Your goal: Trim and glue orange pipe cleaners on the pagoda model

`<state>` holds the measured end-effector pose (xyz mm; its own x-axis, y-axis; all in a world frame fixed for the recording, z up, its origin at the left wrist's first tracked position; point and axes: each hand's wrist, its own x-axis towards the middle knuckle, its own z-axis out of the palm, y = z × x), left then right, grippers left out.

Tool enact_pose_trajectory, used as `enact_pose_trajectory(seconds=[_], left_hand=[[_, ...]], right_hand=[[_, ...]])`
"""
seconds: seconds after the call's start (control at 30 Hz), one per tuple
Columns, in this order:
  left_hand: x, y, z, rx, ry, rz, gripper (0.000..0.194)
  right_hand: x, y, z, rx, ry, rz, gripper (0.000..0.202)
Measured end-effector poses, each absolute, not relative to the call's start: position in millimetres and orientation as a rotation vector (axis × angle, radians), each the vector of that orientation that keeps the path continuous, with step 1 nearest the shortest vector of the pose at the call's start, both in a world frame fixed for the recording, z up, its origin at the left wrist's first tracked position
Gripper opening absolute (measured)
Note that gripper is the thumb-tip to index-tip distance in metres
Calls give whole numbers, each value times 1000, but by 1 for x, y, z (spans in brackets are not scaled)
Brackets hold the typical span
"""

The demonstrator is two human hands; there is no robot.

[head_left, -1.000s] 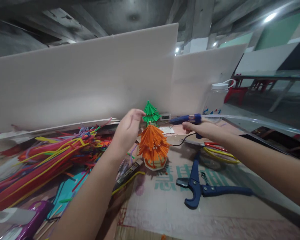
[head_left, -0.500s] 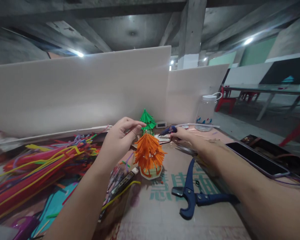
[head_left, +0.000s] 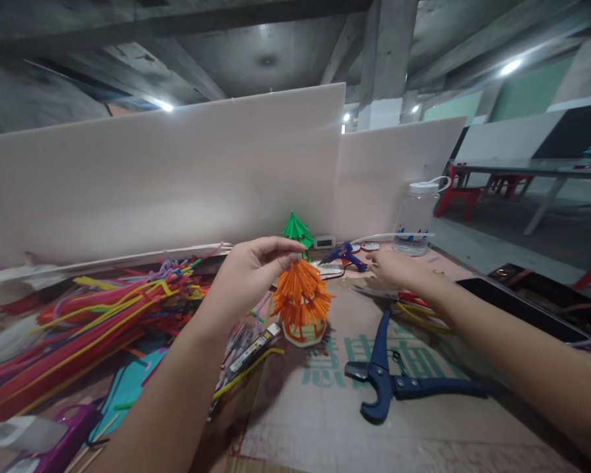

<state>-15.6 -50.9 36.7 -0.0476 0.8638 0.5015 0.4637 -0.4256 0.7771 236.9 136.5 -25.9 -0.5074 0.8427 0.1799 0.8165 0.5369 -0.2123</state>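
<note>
An orange tree with drooping fuzzy pipe-cleaner branches [head_left: 303,302] stands upright on a pale, many-sided base in front of me. Thumb and forefinger of my left hand [head_left: 256,276] close together at its tip, hiding that spot. Behind it is a smaller green tree [head_left: 295,226], partly covered by my fingers. A blue glue gun [head_left: 345,255] rests at the back, nozzle pointing left, a clear glue stick out of its rear. Just right of its handle, my right hand [head_left: 391,269] is off it, fingers loosely apart and holding nothing.
A blue pipe cutter [head_left: 381,381] lies on the cardboard [head_left: 295,420]. Bundled colourful pipe cleaners [head_left: 103,328] fill the left side. Scissors [head_left: 374,293] lie near my right wrist. A clear bottle [head_left: 414,220], a phone [head_left: 517,309] and a small digital display [head_left: 324,242] stand or lie around.
My right hand has let go of the glue gun and drawn back to the right. My left fingertips have moved right onto the orange tree's tip. The view has shifted slightly.
</note>
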Motion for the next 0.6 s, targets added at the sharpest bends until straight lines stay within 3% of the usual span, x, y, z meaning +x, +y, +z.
enact_pose_trajectory(seconds=[0.17,0.23,0.3,0.43,0.6], left_hand=[[-6,-51,35,1835,1338,1462,15],[-3,-50,33,1838,1309,1498,13],[-2,-50,31,1842,1297,1546,13],[-4,-51,32,1835,1267,1621,15],[-5,-51,35,1799,1245,1609,14]], right_hand=[[222,86,-1,-1086,-2522,372,39],[210,60,10,-824,-2430,659,44],[198,37,18,-630,-2352,842,38],[181,15,23,-543,-2296,891,24],[174,16,14,-468,-2185,1131,22]])
